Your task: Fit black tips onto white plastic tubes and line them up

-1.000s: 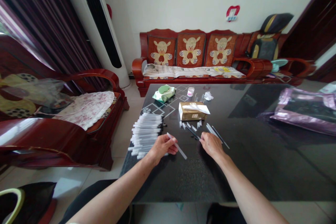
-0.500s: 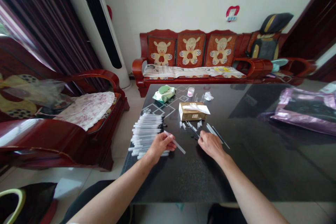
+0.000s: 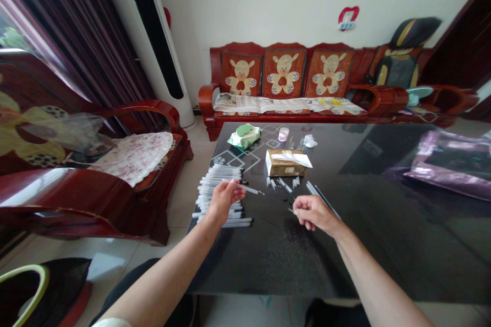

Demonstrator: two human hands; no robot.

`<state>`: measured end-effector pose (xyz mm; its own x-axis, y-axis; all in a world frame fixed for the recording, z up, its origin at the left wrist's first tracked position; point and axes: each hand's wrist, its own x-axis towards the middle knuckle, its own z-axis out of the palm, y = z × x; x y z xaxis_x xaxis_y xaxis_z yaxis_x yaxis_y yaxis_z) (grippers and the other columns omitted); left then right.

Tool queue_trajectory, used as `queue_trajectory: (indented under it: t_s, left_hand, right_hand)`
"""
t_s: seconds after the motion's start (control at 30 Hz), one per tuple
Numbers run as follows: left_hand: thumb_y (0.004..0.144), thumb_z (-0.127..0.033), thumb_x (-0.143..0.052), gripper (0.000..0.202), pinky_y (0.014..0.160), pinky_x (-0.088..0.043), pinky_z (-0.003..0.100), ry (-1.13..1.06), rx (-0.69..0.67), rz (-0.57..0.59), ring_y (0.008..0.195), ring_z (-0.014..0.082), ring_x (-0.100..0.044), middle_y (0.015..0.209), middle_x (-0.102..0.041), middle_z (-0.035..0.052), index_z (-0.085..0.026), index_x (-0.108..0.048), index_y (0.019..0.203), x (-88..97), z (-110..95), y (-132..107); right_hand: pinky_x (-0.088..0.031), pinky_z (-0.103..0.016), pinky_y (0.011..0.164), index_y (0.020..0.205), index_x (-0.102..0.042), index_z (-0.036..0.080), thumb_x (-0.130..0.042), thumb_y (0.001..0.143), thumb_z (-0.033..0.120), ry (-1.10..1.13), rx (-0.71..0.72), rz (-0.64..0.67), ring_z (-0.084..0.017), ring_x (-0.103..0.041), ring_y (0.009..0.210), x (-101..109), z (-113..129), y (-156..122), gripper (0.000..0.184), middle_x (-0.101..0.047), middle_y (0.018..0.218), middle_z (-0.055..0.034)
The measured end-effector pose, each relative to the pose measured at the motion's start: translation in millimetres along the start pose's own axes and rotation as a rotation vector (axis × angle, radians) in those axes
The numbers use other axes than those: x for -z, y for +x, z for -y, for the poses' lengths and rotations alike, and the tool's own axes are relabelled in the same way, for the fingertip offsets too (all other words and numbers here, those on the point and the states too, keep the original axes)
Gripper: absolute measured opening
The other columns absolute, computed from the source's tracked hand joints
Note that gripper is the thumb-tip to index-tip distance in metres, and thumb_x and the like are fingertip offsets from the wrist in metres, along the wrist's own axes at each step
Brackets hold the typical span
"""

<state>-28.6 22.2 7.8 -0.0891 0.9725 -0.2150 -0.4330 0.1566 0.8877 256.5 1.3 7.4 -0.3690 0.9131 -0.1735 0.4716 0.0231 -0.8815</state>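
My left hand [image 3: 226, 199] pinches a translucent white pen [image 3: 246, 188] between thumb and fingers. Its narrow tip points right, toward the middle of the table. Beneath and beside that hand lies a pile of similar white pens [image 3: 209, 189], many with dark ends. My right hand [image 3: 312, 212] is closed just above the tabletop, and a small thin piece pokes out at its fingertips, too small to name. Close beyond it lie short clear caps [image 3: 296, 182], a few dark thin rods [image 3: 287, 191] and pale tubes [image 3: 311, 187].
A tissue box [image 3: 286, 166] stands beyond my hands on the dark glossy table [image 3: 268, 265]. Farther back are a green wipes pack [image 3: 245, 138], a small white cup [image 3: 283, 134] and crumpled tissue [image 3: 310, 141]. Purple plastic packaging [image 3: 448, 173] lies at the right.
My left hand has moved up and left with the pen, which now lies flatter and shows a narrow tip. My right hand has drawn back slightly from the loose parts. The view has shifted a little.
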Motion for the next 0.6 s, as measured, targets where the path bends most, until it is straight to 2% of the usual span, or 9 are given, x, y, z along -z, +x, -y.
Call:
queue_trajectory:
  t_s: [0.3, 0.6]
  left_hand:
    - [0.082, -0.029, -0.062, 0.02, 0.063, -0.055, 0.026, 0.003, 0.005, 0.008, 0.065, 0.0149, -0.067, 0.071, -0.066, 0.0059, -0.012, -0.055, 0.087, -1.4, -0.4, -2.1]
    - [0.078, -0.031, -0.066, 0.023, 0.061, -0.054, 0.025, 0.053, 0.057, 0.074, 0.063, 0.0149, -0.067, 0.071, -0.067, 0.0063, -0.012, -0.056, 0.086, -9.9, 8.8, -11.1]
  right_hand:
    - [-0.032, -0.012, 0.032, 0.075, -0.058, 0.014, -0.057, 0.078, 0.031, 0.079, 0.005, 0.015, -0.005, -0.049, 0.035, -0.8, 0.4, -0.3, 0.017, -0.06, 0.053, 0.0024]
    - [-0.03, -0.012, 0.033, 0.073, -0.06, 0.014, -0.059, 0.078, 0.028, 0.107, 0.029, 0.02, -0.004, -0.047, 0.034, -7.9, 5.1, 0.6, 0.016, -0.059, 0.051, 0.0035]
